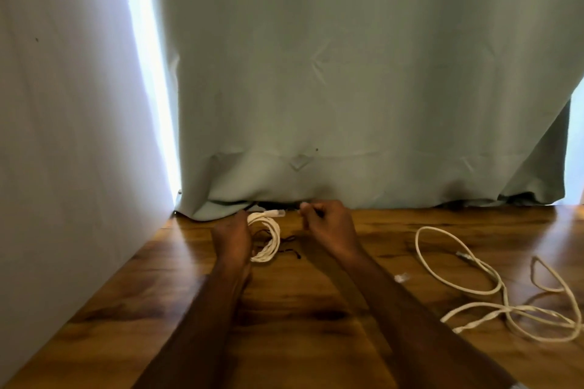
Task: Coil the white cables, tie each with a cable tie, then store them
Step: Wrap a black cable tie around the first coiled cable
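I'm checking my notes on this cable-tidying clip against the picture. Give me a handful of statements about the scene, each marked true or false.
1. The left hand holds a coiled white cable. True.
2. The loose white cable lies to the left of both hands. False: it lies to the right, uncoiled on the wooden table.
3. The right hand rests flat on the table. False: its fingers are curled, raised near the curtain.
4. Thin black ties lie beside the coil. True.

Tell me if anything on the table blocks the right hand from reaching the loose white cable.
Nothing visible does. Bare wooden table lies between the right hand and the loose white cable sprawled to its right.
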Available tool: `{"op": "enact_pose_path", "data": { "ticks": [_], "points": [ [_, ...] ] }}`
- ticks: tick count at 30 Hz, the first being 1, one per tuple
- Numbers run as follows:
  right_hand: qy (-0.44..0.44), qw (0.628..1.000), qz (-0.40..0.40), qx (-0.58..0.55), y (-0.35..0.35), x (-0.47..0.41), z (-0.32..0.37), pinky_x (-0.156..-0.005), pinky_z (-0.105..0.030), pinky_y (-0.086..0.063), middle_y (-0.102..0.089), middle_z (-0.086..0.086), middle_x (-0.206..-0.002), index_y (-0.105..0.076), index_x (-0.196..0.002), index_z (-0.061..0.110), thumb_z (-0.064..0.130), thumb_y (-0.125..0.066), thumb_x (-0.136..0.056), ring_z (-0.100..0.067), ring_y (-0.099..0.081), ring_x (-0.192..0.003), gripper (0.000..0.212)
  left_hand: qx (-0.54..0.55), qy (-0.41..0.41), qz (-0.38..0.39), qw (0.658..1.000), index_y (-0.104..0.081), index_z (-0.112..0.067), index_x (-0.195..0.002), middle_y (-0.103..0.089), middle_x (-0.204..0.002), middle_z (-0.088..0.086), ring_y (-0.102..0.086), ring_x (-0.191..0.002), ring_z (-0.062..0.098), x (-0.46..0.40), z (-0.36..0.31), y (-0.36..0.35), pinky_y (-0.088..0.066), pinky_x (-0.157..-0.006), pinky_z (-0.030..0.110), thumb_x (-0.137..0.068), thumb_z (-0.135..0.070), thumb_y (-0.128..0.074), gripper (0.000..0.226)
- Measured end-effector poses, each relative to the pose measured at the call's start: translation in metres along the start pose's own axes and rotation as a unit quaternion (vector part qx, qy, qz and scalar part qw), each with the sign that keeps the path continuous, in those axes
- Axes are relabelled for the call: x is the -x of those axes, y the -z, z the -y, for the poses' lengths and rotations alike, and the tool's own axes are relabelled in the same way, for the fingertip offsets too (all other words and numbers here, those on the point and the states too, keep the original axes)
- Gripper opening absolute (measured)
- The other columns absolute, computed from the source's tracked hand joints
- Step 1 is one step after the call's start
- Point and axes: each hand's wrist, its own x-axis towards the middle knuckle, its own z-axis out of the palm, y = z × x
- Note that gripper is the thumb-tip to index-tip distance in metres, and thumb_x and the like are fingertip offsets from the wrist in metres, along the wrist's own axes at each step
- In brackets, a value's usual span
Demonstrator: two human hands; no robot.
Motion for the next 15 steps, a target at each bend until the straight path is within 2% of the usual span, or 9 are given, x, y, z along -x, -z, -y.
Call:
{"op": "enact_pose_path", "data": {
  "ticks": [1, 3, 6, 9, 11, 13, 15],
  "points": [
    [0.007, 1.000, 0.003, 0.027, -0.001, 0.003, -0.008, -0.064, -0.025, -0.043, -0.070, 0.005, -0.071, -0.072, -0.073, 0.020, 0.029, -0.061, -0.098, -0.004, -0.065, -0.067, 0.029, 0.018, 0.015, -0.024, 0.999, -0.057, -0.007, -0.067, -0.048, -0.056, 0.008, -0.041, -0.042, 0.021, -0.006, 0.002, 0.002, -0.031, -0.036, 0.020, -0.086, -0.013, -0.058, 0.019],
    [-0.002, 0.998, 0.035, 0.061, -0.004, 0.010, -0.019, -0.064, -0.022, -0.048, -0.070, 0.005, -0.089, -0.075, -0.096, 0.025, 0.023, -0.060, -0.097, -0.002, -0.064, -0.074, 0.015, 0.040, 0.035, -0.053, 0.997, -0.055, -0.006, -0.065, -0.048, -0.058, 0.013, -0.040, -0.042, 0.021, -0.013, 0.005, 0.004, -0.031, -0.041, 0.022, -0.083, -0.014, -0.056, 0.020],
    [-0.012, 0.990, 0.090, 0.111, -0.014, 0.011, -0.027, -0.063, -0.022, -0.053, -0.068, 0.002, -0.106, -0.069, -0.117, 0.032, 0.024, -0.063, -0.093, -0.007, -0.067, -0.081, 0.025, 0.043, 0.037, -0.068, 0.996, -0.054, -0.007, -0.066, -0.051, -0.063, 0.013, -0.045, -0.047, 0.023, -0.017, 0.005, 0.007, -0.032, -0.045, 0.025, -0.086, -0.012, -0.054, 0.021],
    [0.007, 0.978, 0.133, 0.161, -0.026, 0.009, -0.027, -0.081, -0.030, -0.057, -0.067, 0.003, -0.120, -0.066, -0.120, 0.035, 0.029, -0.069, -0.091, -0.013, -0.066, -0.098, 0.030, 0.039, 0.043, -0.070, 0.996, -0.056, -0.008, -0.069, -0.055, -0.072, 0.014, -0.050, -0.055, 0.023, -0.018, 0.008, 0.012, -0.034, -0.047, 0.026, -0.088, -0.013, -0.055, 0.020],
    [0.021, 0.974, 0.143, 0.176, -0.032, 0.008, -0.025, -0.089, -0.031, -0.056, -0.068, 0.004, -0.122, -0.070, -0.117, 0.031, 0.028, -0.071, -0.090, -0.013, -0.065, -0.104, 0.027, 0.041, 0.041, -0.069, 0.996, -0.057, -0.009, -0.069, -0.056, -0.072, 0.013, -0.051, -0.052, 0.023, -0.019, 0.009, 0.012, -0.033, -0.047, 0.027, -0.088, -0.013, -0.055, 0.019],
    [0.025, 0.972, 0.139, 0.185, -0.032, 0.007, -0.023, -0.088, -0.029, -0.055, -0.071, 0.005, -0.114, -0.074, -0.109, 0.026, 0.024, -0.070, -0.092, -0.011, -0.065, -0.102, 0.018, 0.040, 0.042, -0.063, 0.996, -0.058, -0.008, -0.069, -0.055, -0.069, 0.013, -0.050, -0.043, 0.021, -0.019, 0.011, 0.010, -0.032, -0.045, 0.026, -0.088, -0.014, -0.054, 0.020],
    [0.016, 0.975, 0.117, 0.187, -0.028, 0.005, -0.023, -0.085, -0.030, -0.056, -0.073, 0.005, -0.108, -0.077, -0.105, 0.024, 0.023, -0.069, -0.093, -0.011, -0.065, -0.097, 0.014, 0.033, 0.047, -0.054, 0.997, -0.060, -0.008, -0.071, -0.057, -0.070, 0.014, -0.050, -0.046, 0.022, -0.020, 0.013, 0.008, -0.033, -0.044, 0.026, -0.089, -0.015, -0.054, 0.020]
  ]
}}
